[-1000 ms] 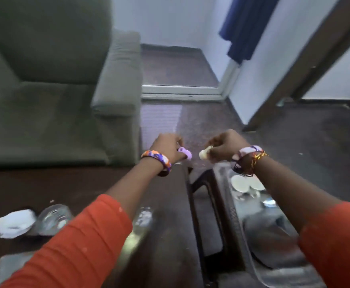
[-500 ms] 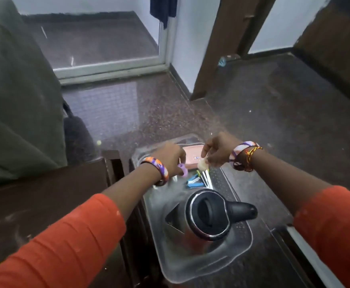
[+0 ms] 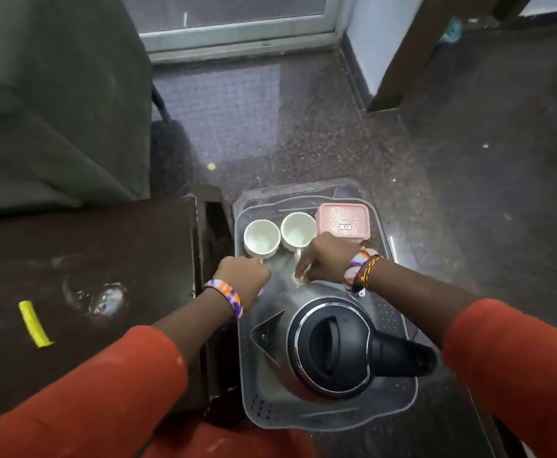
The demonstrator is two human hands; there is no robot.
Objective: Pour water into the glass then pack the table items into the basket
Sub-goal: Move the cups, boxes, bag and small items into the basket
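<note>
Both hands in basket (image 3: pixel 399 328), 12 o'clock of kettle (image 3: pixel 330 345). Right hand (image 3: pixel 325 259) pinches small pale item (image 3: pixel 298 280); left hand (image 3: pixel 242 276) curled, contents unclear. Two cups (image 3: pixel 262 239) beyond.

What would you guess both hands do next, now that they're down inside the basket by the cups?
Probably let go. The right hand pinches a small pale item low in the basket, between the cups and the kettle. The left hand is curled beside it; what it holds is hidden. Releasing there would pack the pieces, and a yellow item waits on the table.
</note>
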